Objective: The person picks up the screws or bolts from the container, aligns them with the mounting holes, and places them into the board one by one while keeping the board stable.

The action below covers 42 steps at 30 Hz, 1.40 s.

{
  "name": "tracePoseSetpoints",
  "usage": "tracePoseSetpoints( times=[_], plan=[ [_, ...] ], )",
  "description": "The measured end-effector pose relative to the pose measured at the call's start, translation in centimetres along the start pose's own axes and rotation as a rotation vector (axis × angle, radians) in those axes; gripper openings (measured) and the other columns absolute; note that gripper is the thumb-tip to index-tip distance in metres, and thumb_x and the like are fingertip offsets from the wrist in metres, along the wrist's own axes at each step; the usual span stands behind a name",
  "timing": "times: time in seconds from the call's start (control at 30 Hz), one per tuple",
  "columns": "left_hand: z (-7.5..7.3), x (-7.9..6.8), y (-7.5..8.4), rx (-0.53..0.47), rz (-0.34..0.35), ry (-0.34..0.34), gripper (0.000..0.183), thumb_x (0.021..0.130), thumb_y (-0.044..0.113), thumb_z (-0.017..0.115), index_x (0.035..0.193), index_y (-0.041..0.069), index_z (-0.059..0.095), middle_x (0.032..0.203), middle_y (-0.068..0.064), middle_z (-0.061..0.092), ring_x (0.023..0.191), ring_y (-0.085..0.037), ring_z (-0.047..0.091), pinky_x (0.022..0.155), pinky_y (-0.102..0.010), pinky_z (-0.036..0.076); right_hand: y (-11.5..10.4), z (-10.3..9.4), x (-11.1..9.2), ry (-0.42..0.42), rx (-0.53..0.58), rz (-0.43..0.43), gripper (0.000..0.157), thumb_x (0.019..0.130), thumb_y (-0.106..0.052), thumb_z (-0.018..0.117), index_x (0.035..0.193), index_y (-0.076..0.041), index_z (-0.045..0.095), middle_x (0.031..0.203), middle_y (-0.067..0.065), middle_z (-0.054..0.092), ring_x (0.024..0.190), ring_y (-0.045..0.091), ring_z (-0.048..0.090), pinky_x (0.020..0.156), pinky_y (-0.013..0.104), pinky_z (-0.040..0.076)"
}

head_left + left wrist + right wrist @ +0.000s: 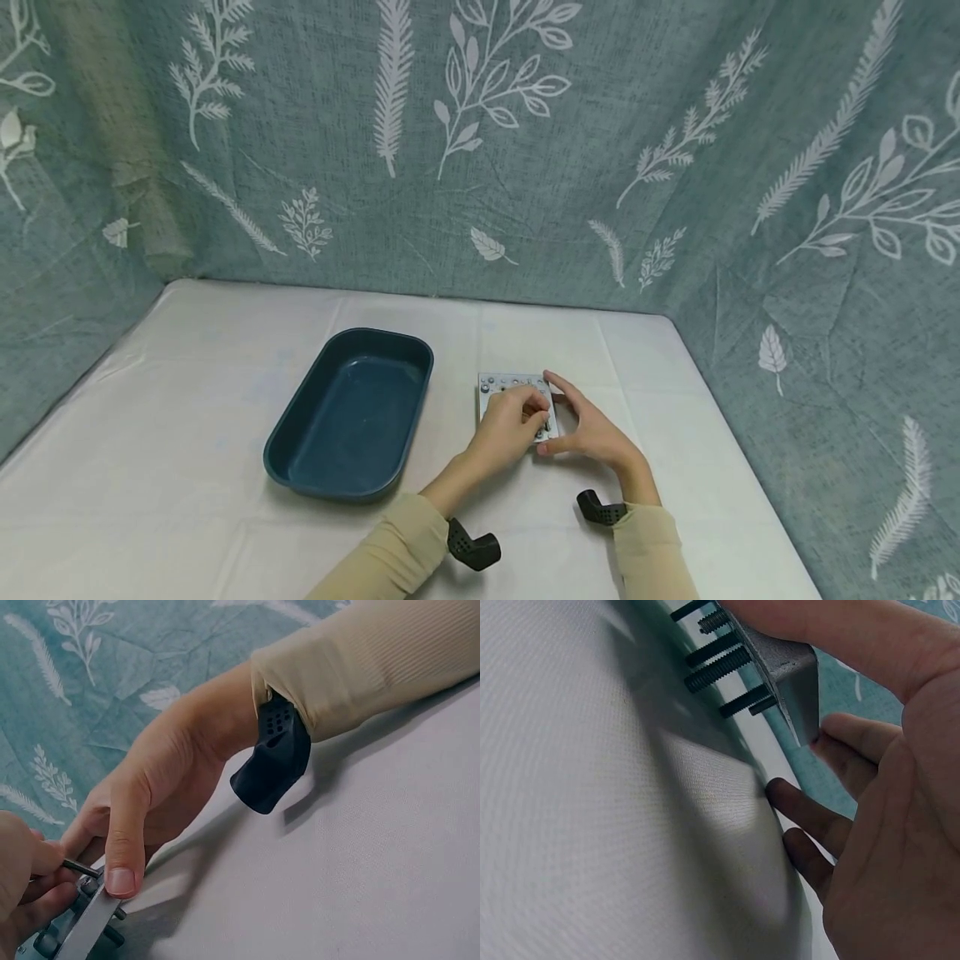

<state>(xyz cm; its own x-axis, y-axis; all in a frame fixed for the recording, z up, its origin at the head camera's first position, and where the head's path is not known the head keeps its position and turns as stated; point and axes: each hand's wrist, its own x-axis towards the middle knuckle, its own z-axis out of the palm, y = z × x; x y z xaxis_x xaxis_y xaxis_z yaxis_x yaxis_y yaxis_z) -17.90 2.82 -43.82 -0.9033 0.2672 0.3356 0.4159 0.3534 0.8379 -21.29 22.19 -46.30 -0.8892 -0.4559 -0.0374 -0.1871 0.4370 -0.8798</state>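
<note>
A metal plate [492,383] with several bolts through it is held over the white cloth, right of the blue tray. My right hand [596,429] grips it by opposite edges, with the thumb [124,862] on the near edge. Its other fingers are spread beside the plate in the right wrist view. My left hand [504,423] is over the plate's top, pinching a thin metal rod [81,868] whose tip meets a bolt head near the edge. Threaded bolt shanks [718,669] stick out from the plate's underside [754,656]. The rod's other end is hidden in the left fingers.
A deep dark blue tray [360,417] stands on the white cloth [187,417] left of my hands. Black wrist mounts [474,546] hang off both sleeves. A green leaf-patterned curtain [420,208] closes off the back and sides of the table.
</note>
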Motion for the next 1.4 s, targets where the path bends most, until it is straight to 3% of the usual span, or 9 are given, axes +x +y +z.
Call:
tracePoseSetpoints(
  times=[0.33,0.5,0.7,0.97,1.4],
  plan=[
    [-0.02,0.15,0.01,0.075,0.090,-0.007,0.006,0.090,-0.002,0.069,0.091,0.004,0.066,0.084,0.001,0.065,0.070,-0.007,0.055,0.062,-0.021,0.048,-0.28,0.07,-0.08,-0.003,0.002,0.011,0.113,0.066,-0.023,0.093,0.157,-0.027,0.026,0.149,0.005,0.040,0.139,0.026,0.032,0.112,0.059,0.014],
    [0.01,0.21,0.19,0.058,0.074,-0.060,0.005,0.091,-0.001,0.068,0.093,0.004,0.066,0.085,0.000,0.066,0.071,-0.006,0.057,0.063,-0.020,0.049,-0.28,0.10,-0.19,-0.004,-0.004,0.018,0.113,0.067,-0.025,0.093,0.157,-0.028,0.026,0.145,0.007,0.044,0.140,0.026,0.029,0.112,0.061,0.012],
    [0.18,0.14,0.21,0.072,0.064,-0.077,0.007,0.091,-0.003,0.067,0.092,0.003,0.065,0.083,-0.002,0.067,0.070,-0.006,0.057,0.062,-0.020,0.049,-0.15,0.18,-0.25,-0.005,-0.015,0.023,0.114,0.066,-0.030,0.093,0.157,-0.029,0.025,0.152,0.007,0.037,0.143,0.025,0.025,0.113,0.059,0.011],
    [0.31,0.20,0.19,0.109,0.077,-0.114,0.010,0.091,-0.006,0.064,0.089,0.003,0.068,0.083,-0.003,0.067,0.069,-0.005,0.058,0.062,-0.018,0.048,-0.06,0.01,-0.01,-0.006,-0.024,0.010,0.114,0.066,-0.026,0.093,0.157,-0.028,0.025,0.143,0.008,0.046,0.137,0.026,0.033,0.112,0.059,0.014],
    [0.19,-0.10,0.43,0.167,0.079,-0.121,0.009,0.093,-0.003,0.063,0.096,0.003,0.070,0.091,-0.003,0.068,0.077,-0.006,0.059,0.069,-0.021,0.049,-0.19,0.08,-0.03,-0.007,-0.006,0.002,0.114,0.066,-0.023,0.093,0.158,-0.025,0.025,0.144,0.011,0.046,0.138,0.029,0.033,0.112,0.061,0.011]
  ],
)
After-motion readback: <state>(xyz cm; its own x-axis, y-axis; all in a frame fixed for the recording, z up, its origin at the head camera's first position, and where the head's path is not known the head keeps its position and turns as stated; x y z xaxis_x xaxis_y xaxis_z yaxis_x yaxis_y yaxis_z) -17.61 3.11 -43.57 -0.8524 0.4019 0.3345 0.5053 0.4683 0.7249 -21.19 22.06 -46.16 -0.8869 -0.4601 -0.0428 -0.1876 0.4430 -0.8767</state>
